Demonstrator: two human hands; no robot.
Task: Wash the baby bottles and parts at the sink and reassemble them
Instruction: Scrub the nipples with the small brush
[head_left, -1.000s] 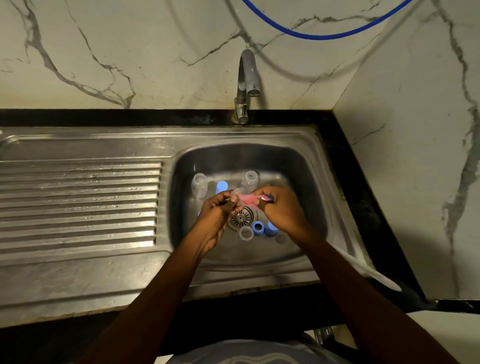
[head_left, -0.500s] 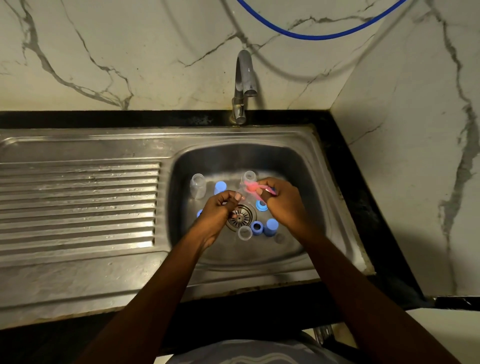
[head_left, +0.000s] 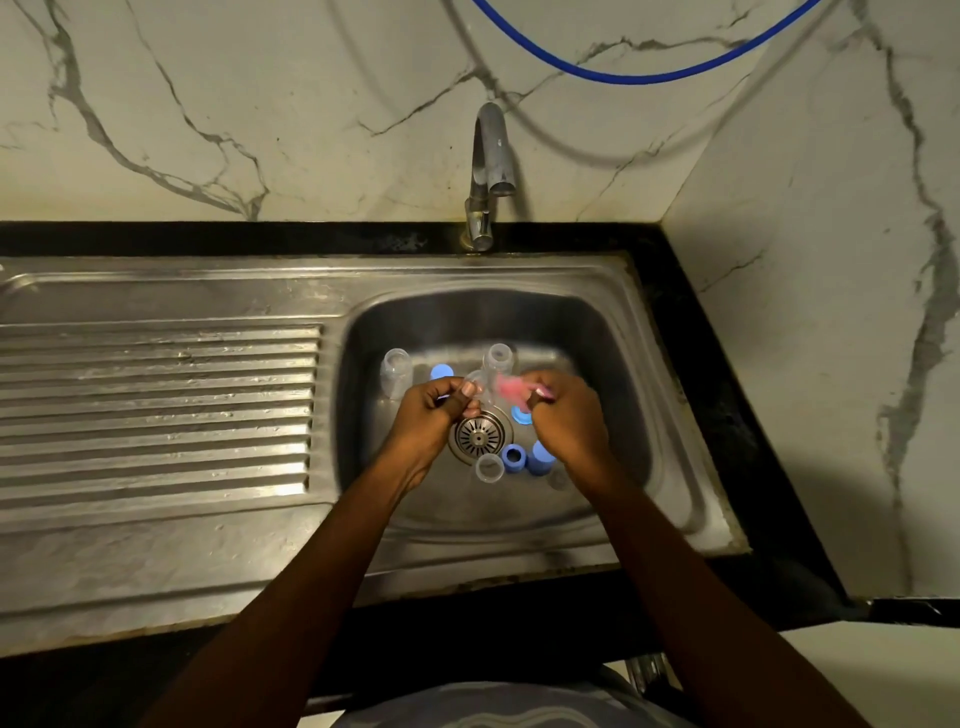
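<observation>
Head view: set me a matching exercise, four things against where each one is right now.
Things:
1. pink item
2. blue hose
3. drain strainer
4. draining board

Places:
A. on the wall above the tap
B. left of the basin
C. gripped by the right hand
D. middle of the basin floor

Pairs: 1-C, 2-A, 3-D, 4-B
</observation>
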